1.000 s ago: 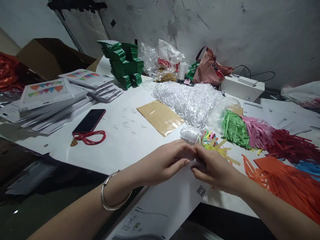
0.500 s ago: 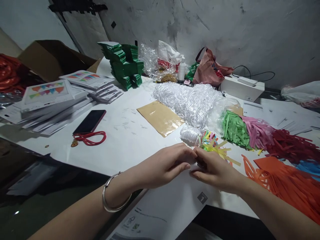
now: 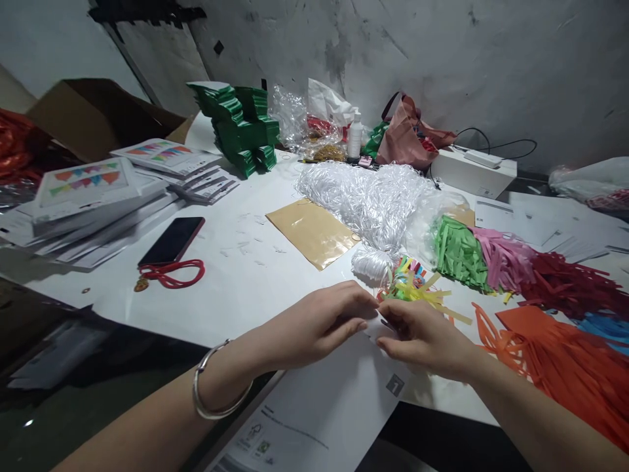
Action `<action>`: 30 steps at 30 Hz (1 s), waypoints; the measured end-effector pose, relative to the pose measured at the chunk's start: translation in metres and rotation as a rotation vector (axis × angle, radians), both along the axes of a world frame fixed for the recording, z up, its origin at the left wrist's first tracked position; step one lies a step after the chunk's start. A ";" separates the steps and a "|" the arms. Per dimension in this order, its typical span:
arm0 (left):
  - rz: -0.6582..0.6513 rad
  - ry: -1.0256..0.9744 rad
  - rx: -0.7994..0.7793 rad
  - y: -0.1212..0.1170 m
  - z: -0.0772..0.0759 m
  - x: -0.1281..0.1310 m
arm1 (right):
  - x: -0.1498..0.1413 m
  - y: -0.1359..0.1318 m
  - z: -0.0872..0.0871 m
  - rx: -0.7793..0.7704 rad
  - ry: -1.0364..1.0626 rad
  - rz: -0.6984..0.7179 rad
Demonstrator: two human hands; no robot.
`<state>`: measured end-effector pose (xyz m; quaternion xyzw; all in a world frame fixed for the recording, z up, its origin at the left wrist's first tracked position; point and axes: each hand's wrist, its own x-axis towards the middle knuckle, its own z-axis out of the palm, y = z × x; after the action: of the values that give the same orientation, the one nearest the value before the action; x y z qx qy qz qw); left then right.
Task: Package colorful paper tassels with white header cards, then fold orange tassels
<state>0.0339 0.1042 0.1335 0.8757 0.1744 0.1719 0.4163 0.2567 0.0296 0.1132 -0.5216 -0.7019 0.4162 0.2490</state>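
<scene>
A white printed card (image 3: 339,400) with small logos and a grey square slants up from the lower edge of the head view. My left hand (image 3: 324,324) is curled over its upper end, thumb and fingers bent against it. Beside it my right hand (image 3: 422,334) pinches the same end between thumb and fingers, close to a small dark slit. The fingertips of both hands nearly meet. Just beyond them lie a bundle of coloured paper strips (image 3: 417,292) and a hank of white cord (image 3: 371,262).
Stacked white packs (image 3: 93,216) and a phone (image 3: 171,241) lie left. A brown envelope (image 3: 314,233), a white cord heap (image 3: 363,196) and a green paper stack (image 3: 240,131) stand further back. Green (image 3: 459,255), pink (image 3: 506,259) and orange tassels (image 3: 545,354) lie right.
My right fingers have shifted slightly away from the left hand, showing more of the card's end and its dark slit. The whole view has moved a little.
</scene>
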 end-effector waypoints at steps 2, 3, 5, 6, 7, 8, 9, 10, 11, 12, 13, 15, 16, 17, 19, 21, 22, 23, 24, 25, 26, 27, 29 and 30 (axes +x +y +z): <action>0.012 0.006 -0.011 -0.001 -0.001 0.000 | -0.002 0.000 -0.002 0.008 -0.025 -0.022; 0.013 0.008 -0.015 -0.001 -0.001 0.000 | -0.002 0.000 -0.003 0.010 -0.035 -0.030; 0.009 0.012 -0.023 -0.002 -0.001 0.001 | -0.003 0.000 -0.004 0.021 -0.060 -0.045; 0.007 0.012 -0.025 -0.002 -0.001 0.001 | -0.004 0.000 -0.005 0.030 -0.072 -0.054; 0.006 0.014 -0.026 -0.002 -0.001 0.002 | -0.005 0.000 -0.005 0.039 -0.083 -0.061; 0.004 0.015 -0.022 -0.002 -0.001 0.003 | -0.005 0.000 -0.005 0.050 -0.096 -0.065; 0.000 0.016 -0.017 -0.002 0.000 0.004 | -0.006 0.000 -0.005 0.059 -0.111 -0.067; -0.004 0.015 -0.009 -0.003 0.000 0.004 | -0.006 0.000 -0.005 0.068 -0.127 -0.066; -0.011 0.014 -0.002 -0.003 0.000 0.005 | -0.007 0.000 -0.005 0.076 -0.142 -0.062; -0.020 0.012 0.005 -0.002 0.000 0.005 | -0.008 0.000 -0.005 0.081 -0.155 -0.053; -0.029 0.009 0.009 -0.002 0.000 0.006 | -0.008 -0.001 -0.005 0.083 -0.165 -0.042; -0.050 0.001 0.016 -0.002 -0.001 0.006 | -0.009 -0.002 -0.004 0.085 -0.172 -0.014; -0.062 -0.003 0.018 -0.001 -0.002 0.006 | -0.009 -0.003 -0.004 0.085 -0.173 -0.001; -0.069 -0.007 0.015 -0.001 -0.003 0.005 | -0.009 -0.003 -0.004 0.085 -0.175 0.006; -0.072 -0.011 -0.003 0.000 -0.005 0.004 | -0.010 -0.004 -0.004 0.087 -0.179 0.001; -0.063 -0.006 -0.032 0.001 -0.005 0.004 | -0.011 -0.004 -0.004 0.088 -0.168 -0.009; -0.058 -0.002 -0.047 0.001 -0.005 0.004 | -0.011 -0.004 -0.005 0.084 -0.154 -0.011; -0.055 0.003 -0.061 0.001 -0.005 0.004 | -0.011 -0.003 -0.005 0.076 -0.137 -0.008; -0.053 0.006 -0.073 0.001 -0.005 0.004 | -0.011 -0.003 -0.005 0.066 -0.116 -0.004; -0.050 0.008 -0.085 0.001 -0.005 0.004 | -0.011 -0.003 -0.006 0.057 -0.096 -0.003; -0.046 0.010 -0.096 0.001 -0.004 0.005 | -0.011 -0.003 -0.007 0.049 -0.077 0.000; -0.042 0.017 -0.104 0.001 -0.004 0.005 | -0.011 -0.003 -0.008 0.044 -0.059 0.003; -0.037 0.029 -0.115 0.000 -0.004 0.006 | -0.010 -0.003 -0.010 0.032 -0.020 -0.002; -0.038 0.028 -0.117 0.000 -0.004 0.006 | -0.009 -0.003 -0.010 0.024 -0.003 -0.011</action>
<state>0.0399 0.1046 0.1293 0.8553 0.1735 0.1412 0.4674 0.2473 0.0265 0.1028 -0.5232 -0.7044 0.4053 0.2565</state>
